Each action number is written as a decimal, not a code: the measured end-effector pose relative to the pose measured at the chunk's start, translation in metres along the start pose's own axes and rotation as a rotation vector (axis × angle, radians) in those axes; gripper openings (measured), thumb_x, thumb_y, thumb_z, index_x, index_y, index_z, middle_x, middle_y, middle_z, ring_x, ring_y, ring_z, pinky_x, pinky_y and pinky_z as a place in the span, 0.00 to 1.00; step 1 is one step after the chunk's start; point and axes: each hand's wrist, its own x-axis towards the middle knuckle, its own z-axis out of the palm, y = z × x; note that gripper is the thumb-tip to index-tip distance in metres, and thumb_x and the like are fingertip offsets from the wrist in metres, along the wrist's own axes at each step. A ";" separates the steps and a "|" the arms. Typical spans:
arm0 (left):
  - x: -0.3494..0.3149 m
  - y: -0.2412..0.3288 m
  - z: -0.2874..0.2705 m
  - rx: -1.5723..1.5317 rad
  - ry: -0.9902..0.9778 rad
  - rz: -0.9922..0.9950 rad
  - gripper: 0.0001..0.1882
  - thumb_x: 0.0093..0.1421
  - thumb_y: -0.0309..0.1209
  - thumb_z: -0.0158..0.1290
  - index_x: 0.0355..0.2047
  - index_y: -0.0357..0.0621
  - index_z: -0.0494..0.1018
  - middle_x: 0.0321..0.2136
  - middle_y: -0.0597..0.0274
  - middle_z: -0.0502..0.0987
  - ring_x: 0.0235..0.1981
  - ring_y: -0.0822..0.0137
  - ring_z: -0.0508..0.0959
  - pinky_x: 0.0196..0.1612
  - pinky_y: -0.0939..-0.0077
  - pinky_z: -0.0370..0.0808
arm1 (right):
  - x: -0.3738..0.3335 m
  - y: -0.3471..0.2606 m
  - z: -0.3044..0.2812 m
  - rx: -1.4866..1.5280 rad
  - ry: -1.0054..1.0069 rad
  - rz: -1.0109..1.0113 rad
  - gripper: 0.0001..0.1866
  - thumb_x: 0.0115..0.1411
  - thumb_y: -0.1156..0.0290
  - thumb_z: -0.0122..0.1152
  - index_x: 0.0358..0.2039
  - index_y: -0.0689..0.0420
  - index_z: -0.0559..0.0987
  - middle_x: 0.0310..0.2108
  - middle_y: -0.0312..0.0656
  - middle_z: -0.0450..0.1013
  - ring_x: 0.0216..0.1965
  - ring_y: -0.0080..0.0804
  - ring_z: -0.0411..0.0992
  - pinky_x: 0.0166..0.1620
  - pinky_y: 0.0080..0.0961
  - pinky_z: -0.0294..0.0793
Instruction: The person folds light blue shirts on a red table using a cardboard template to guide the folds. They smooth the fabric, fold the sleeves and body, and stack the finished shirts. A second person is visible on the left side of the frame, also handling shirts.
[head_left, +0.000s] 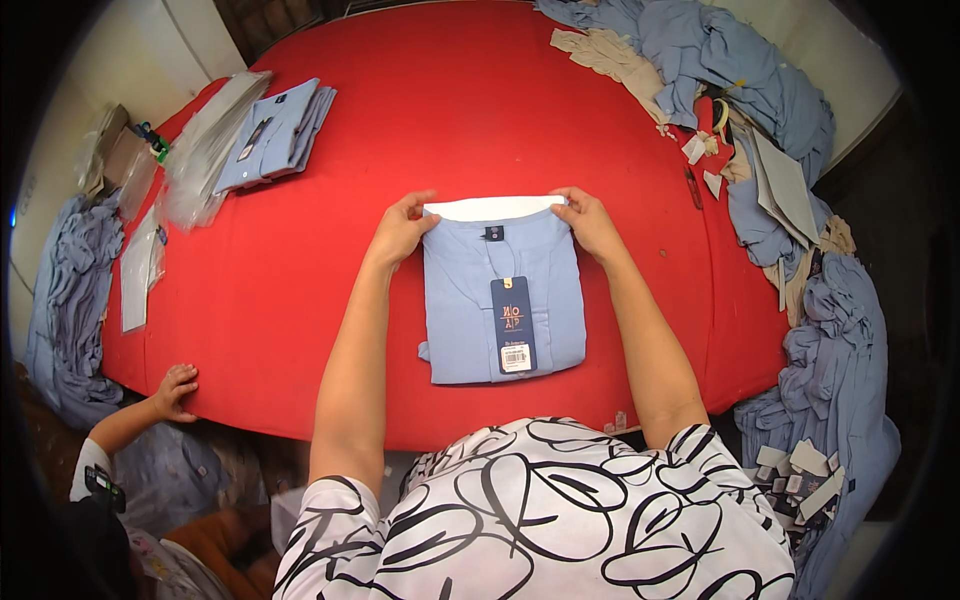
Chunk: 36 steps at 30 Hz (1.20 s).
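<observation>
A folded light-blue shirt [460, 320] lies face up in front of me on the red table. A dark hang tag [514, 320] with a white label rests on its front, strung from near the neck. Out of the shirt's far edge sticks a strip of white card [490, 209]. My left hand [404, 230] pinches the card's left end at the shirt's corner. At the opposite corner, my right hand [588, 226] grips the right end between thumb and fingers. How far the card reaches inside the shirt is hidden.
A stack of folded blue shirts [270, 140] sits far left beside clear plastic bags [205, 150]. Heaped blue cloth [740, 75] and loose white cards [785, 190] line the right edge. Another person's hand [177, 392] rests on the red table [480, 110] at near left.
</observation>
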 end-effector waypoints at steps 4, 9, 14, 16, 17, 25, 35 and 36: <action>0.009 -0.014 -0.007 0.081 -0.094 -0.030 0.17 0.62 0.27 0.59 0.51 0.34 0.77 0.38 0.60 0.79 0.40 0.70 0.76 0.49 0.77 0.73 | 0.000 -0.007 -0.001 -0.147 -0.046 0.130 0.14 0.65 0.70 0.60 0.48 0.64 0.77 0.30 0.36 0.76 0.31 0.21 0.72 0.36 0.20 0.70; 0.013 -0.023 -0.009 0.045 -0.069 0.044 0.15 0.62 0.30 0.60 0.47 0.36 0.79 0.34 0.60 0.80 0.35 0.71 0.77 0.42 0.78 0.74 | 0.005 -0.003 0.005 0.009 -0.002 0.050 0.12 0.65 0.67 0.60 0.43 0.62 0.79 0.30 0.35 0.75 0.30 0.20 0.70 0.34 0.20 0.69; 0.016 -0.009 -0.009 0.216 -0.100 0.081 0.12 0.63 0.29 0.59 0.43 0.34 0.80 0.35 0.60 0.81 0.37 0.72 0.78 0.45 0.77 0.75 | 0.011 -0.004 -0.006 -0.195 -0.077 0.029 0.12 0.67 0.65 0.59 0.41 0.61 0.80 0.30 0.34 0.75 0.31 0.19 0.70 0.32 0.20 0.70; 0.024 -0.012 -0.009 0.208 -0.102 0.085 0.11 0.63 0.30 0.59 0.42 0.35 0.81 0.35 0.59 0.82 0.38 0.71 0.78 0.45 0.77 0.75 | 0.015 -0.010 -0.010 -0.344 -0.116 0.064 0.13 0.67 0.64 0.58 0.42 0.60 0.80 0.31 0.34 0.75 0.31 0.20 0.71 0.32 0.20 0.72; 0.026 -0.014 -0.009 0.193 -0.113 0.075 0.12 0.62 0.30 0.60 0.42 0.35 0.81 0.35 0.59 0.82 0.38 0.71 0.79 0.45 0.77 0.75 | 0.016 -0.008 -0.012 -0.252 -0.093 0.059 0.13 0.68 0.63 0.57 0.43 0.60 0.81 0.32 0.34 0.75 0.31 0.19 0.70 0.32 0.20 0.72; 0.012 0.011 -0.015 0.028 -0.107 -0.020 0.15 0.61 0.28 0.59 0.47 0.36 0.78 0.36 0.57 0.81 0.39 0.69 0.79 0.46 0.76 0.75 | 0.000 -0.025 -0.022 0.100 0.008 0.141 0.13 0.68 0.65 0.57 0.46 0.58 0.81 0.31 0.33 0.73 0.32 0.20 0.71 0.33 0.17 0.75; 0.008 0.008 -0.007 0.484 -0.008 0.095 0.15 0.57 0.28 0.61 0.45 0.37 0.80 0.31 0.55 0.81 0.34 0.65 0.80 0.43 0.70 0.78 | 0.007 -0.010 0.004 -0.524 0.071 0.038 0.15 0.55 0.71 0.68 0.44 0.55 0.83 0.44 0.46 0.73 0.49 0.41 0.73 0.53 0.35 0.73; 0.002 0.005 -0.008 0.494 0.056 0.158 0.14 0.58 0.30 0.61 0.43 0.36 0.80 0.31 0.55 0.81 0.34 0.65 0.80 0.42 0.70 0.77 | 0.004 -0.013 0.007 -0.527 0.093 0.021 0.15 0.56 0.71 0.68 0.45 0.55 0.82 0.44 0.46 0.72 0.48 0.41 0.73 0.52 0.35 0.73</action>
